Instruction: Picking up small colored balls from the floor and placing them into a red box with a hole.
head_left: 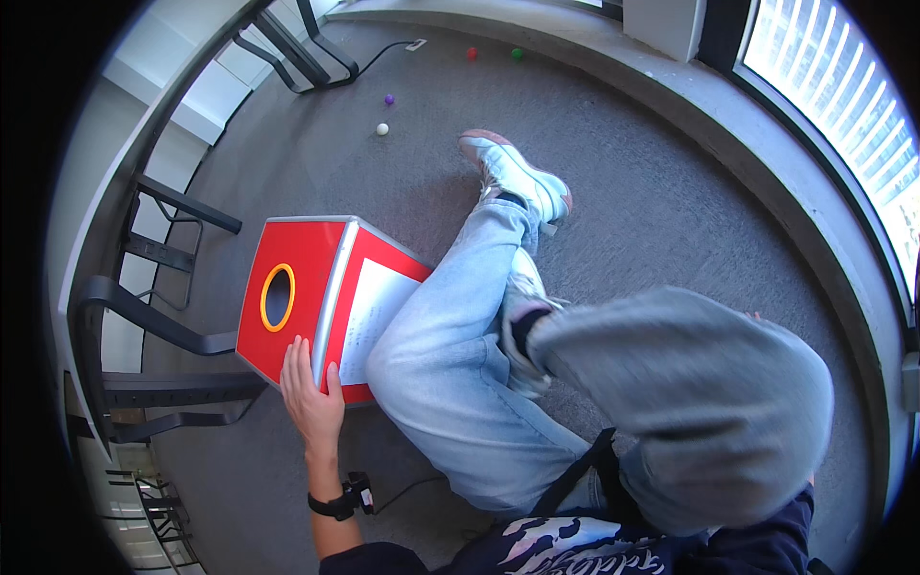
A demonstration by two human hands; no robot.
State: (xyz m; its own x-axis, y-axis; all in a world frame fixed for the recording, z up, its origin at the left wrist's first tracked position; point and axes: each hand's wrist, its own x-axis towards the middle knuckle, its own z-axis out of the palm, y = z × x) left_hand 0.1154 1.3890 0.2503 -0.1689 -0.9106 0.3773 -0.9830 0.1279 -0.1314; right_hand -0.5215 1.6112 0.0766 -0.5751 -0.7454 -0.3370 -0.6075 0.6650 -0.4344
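Note:
Left of my legs, a red box (316, 247) with silver metal edges sits on the grey floor. One of its faces has a round hole framed by a yellow ring (264, 299). A white sheet with small writing (369, 311) covers much of the adjoining side, partly hidden behind my bent knee. My left hand (312, 398) lies over the box's near edge, its fingers stretched along the red face and the thumb on the other side. Behind my raised right knee, only a sliver of what seems to be my right hand (755, 315) shows; its fingers are hidden.
Several small balls lie farther off: a white ball (382, 129), a purple ball (389, 100), a red ball (471, 54) and a green ball (517, 54). Dark metal table legs (158, 316) stand left of the box. A low ledge (767, 187) curves along the window side.

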